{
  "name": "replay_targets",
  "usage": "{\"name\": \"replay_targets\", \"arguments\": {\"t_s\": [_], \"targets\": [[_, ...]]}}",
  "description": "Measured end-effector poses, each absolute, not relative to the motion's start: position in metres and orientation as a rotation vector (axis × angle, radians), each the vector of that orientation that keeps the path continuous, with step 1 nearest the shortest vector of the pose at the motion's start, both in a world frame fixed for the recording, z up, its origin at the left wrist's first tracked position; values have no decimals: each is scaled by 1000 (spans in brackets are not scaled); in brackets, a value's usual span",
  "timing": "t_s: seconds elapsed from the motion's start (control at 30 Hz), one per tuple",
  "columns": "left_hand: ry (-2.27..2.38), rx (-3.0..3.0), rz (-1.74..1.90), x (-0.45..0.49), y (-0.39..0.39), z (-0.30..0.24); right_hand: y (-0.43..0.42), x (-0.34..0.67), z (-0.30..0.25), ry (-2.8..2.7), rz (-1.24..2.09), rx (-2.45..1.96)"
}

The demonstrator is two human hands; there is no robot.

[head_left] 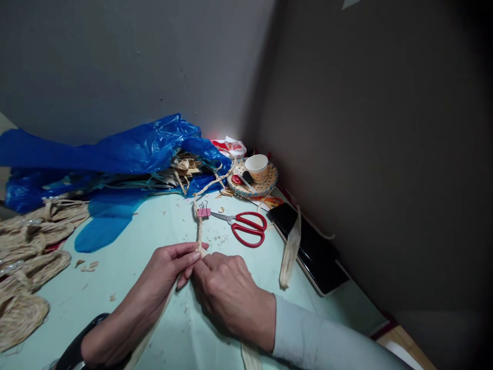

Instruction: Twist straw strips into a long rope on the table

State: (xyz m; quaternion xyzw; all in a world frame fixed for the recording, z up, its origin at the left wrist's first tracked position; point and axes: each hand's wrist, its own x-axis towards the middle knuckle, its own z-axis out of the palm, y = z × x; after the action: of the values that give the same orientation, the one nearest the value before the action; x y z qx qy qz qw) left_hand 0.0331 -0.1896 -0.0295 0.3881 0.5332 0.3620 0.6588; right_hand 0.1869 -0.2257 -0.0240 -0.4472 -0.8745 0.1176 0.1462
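Observation:
A braided cord of pale dried plant fibre (199,228) runs from my fingers up toward the back of the table. My left hand (173,262) pinches its lower end between thumb and fingers. Close against it, my right hand (227,282) is closed on the fibre strands at the same spot; its fingertips are partly hidden. Loose flat strips hang down below, one past my left forearm and one fibre strip (251,355) under my right wrist. A pink binder clip (204,212) sits on the braid. Red-handled scissors (248,228) lie just right of the clip, blades toward it.
A blue plastic bag (154,144) with dried fibre spreads across the back left. Woven fibre soles (42,262) pile at the left. A round woven tray (264,187) holds a paper cup (257,167). At right, a fibre strip (291,252) lies over a black flat device (311,252).

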Motion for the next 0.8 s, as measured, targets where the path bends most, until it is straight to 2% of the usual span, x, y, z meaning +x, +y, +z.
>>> {"name": "replay_targets", "arguments": {"t_s": [0.17,0.33,0.4,0.53,0.8], "targets": [[1250,902,872,34,-190,-29,-208,197,-12,-2092,477,-1437],[1271,959,884,36,-193,-29,-191,200,-14,-2032,1040,-1223],[1295,998,883,37,-195,-29,-188,202,-16,-2008,1153,-1146],[1344,1096,871,40,-198,-26,-189,207,-17,-2026,1178,-1112],[1527,1418,761,39,-201,-19,-188,199,-22,-1984,1058,-1321]]}}
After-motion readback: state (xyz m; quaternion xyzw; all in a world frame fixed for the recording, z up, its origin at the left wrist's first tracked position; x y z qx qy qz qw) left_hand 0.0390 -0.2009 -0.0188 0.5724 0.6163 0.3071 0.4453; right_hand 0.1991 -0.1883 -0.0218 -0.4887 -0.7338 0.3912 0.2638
